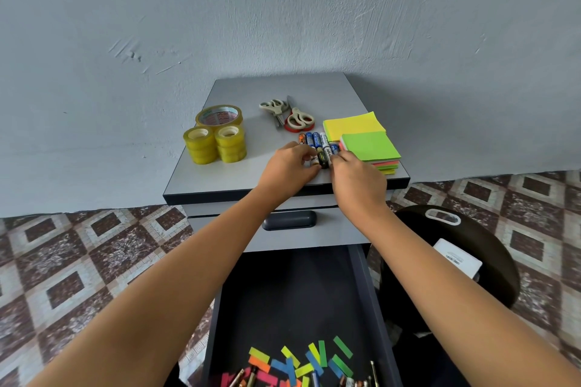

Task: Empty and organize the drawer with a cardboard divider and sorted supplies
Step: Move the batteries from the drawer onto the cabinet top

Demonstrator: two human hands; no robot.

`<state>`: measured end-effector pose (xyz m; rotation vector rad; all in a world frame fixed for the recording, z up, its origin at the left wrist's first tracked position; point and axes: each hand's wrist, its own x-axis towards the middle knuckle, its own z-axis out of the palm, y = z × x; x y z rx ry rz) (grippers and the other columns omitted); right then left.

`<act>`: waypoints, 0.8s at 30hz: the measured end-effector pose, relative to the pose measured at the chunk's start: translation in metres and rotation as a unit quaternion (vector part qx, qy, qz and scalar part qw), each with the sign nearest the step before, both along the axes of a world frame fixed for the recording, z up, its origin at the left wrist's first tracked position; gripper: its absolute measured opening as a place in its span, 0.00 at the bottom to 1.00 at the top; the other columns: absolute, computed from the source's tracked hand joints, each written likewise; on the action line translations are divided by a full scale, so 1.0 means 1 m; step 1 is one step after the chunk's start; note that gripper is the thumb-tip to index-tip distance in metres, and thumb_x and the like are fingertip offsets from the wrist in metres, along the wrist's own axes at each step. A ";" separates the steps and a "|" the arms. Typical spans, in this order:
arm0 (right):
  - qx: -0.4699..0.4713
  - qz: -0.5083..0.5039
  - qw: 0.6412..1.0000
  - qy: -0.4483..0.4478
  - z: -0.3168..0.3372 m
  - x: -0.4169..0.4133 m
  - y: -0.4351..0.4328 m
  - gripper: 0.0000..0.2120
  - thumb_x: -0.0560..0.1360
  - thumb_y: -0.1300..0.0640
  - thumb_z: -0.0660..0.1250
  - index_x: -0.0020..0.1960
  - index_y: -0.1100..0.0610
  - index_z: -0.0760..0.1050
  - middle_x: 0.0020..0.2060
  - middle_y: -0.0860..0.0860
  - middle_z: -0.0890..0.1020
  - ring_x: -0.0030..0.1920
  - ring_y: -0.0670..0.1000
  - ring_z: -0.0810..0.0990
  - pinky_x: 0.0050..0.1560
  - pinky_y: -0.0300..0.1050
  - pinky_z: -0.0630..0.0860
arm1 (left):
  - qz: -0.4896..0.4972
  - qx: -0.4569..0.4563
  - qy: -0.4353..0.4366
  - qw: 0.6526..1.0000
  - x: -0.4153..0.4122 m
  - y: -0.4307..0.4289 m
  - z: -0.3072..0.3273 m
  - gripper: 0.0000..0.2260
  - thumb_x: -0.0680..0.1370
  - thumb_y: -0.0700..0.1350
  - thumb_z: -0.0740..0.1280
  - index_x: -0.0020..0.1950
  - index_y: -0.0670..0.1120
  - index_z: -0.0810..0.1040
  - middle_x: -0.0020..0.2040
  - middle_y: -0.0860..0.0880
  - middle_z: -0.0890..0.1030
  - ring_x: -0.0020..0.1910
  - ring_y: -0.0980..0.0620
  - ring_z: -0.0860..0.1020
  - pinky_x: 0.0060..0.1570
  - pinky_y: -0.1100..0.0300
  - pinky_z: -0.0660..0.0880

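Pale blue-grey wall (283, 9) rises behind the small grey cabinet top (220, 179) where both of my hands are busy. My left hand (289, 165) has its fingers curled over the near end of the batteries (316, 143), pinching one at the front of the cluster. My right hand (356, 177) comes in from the other side with bent fingers against the same cluster, but my knuckles hide the tips, so I cannot tell whether it grips a battery or only touches it. Just beyond my right hand sit two stacks of sticky notes (369, 144), the green-topped one nearer and the yellow one farther. Past my left fingertips lie two pairs of scissors (287, 115), overlapping each other. Well off to the left of that hand stand the rolls of yellow tape (217, 141), pressed close together. Below my wrists the open drawer (298, 292) is pulled out toward me. Coloured page flags (301, 361) lie scattered at its near end, among what may be pens or more batteries. Patterned floor tiles (78, 261) spread under my left forearm.
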<state>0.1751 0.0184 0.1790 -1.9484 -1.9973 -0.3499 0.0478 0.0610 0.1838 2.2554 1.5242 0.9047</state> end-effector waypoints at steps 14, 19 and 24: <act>0.166 0.069 0.977 0.114 -0.011 0.003 -0.016 0.03 0.70 0.62 0.71 0.44 0.60 0.81 0.39 0.53 0.82 0.28 0.57 0.78 0.25 0.38 0.67 | -0.003 0.028 -0.054 0.998 -0.010 -0.024 0.001 0.14 0.75 0.45 0.70 0.59 0.43 0.79 0.50 0.48 0.77 0.47 0.52 0.76 0.46 0.69 0.69; 0.092 0.071 0.958 0.261 -0.024 0.008 -0.053 0.07 0.75 0.56 0.68 0.51 0.57 0.80 0.45 0.51 0.82 0.35 0.51 0.77 0.35 0.41 0.71 | -0.018 0.014 -0.105 0.994 -0.028 -0.071 -0.019 0.11 0.74 0.41 0.71 0.55 0.43 0.81 0.45 0.51 0.76 0.40 0.59 0.75 0.45 0.75 0.70; -0.118 0.055 0.944 0.302 -0.063 0.018 -0.087 0.06 0.74 0.54 0.68 0.48 0.55 0.80 0.40 0.46 0.80 0.40 0.47 0.78 0.45 0.43 0.75 | -0.005 -0.106 -0.084 0.991 -0.044 -0.111 -0.079 0.10 0.74 0.43 0.70 0.55 0.45 0.80 0.45 0.52 0.78 0.43 0.55 0.77 0.44 0.77 0.68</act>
